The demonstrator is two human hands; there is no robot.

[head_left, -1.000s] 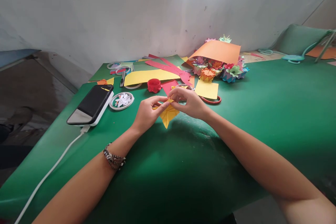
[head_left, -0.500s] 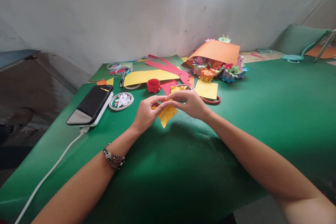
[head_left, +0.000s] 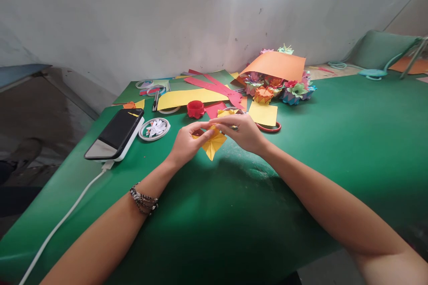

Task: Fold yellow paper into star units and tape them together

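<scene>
Both of my hands meet over the middle of the green table (head_left: 351,142), pinching a folded yellow paper piece (head_left: 213,143) whose point hangs downward. My left hand (head_left: 185,142) grips its left upper edge with thumb and fingers closed. My right hand (head_left: 242,132) pinches the top edge from the right, fingers pressed together. A beaded bracelet (head_left: 143,200) circles my left wrist.
A phone on a white power bank (head_left: 115,134) with a white cable lies at left, beside a tape roll (head_left: 154,128). Behind the hands lie yellow sheets (head_left: 187,97), red strips (head_left: 217,87), a red paper piece (head_left: 195,108), an orange sheet (head_left: 276,65) and several paper flowers (head_left: 281,89).
My hands have shifted slightly, and the fingers have re-pinched the upper edge of the yellow paper; its point sits a little higher than before.
</scene>
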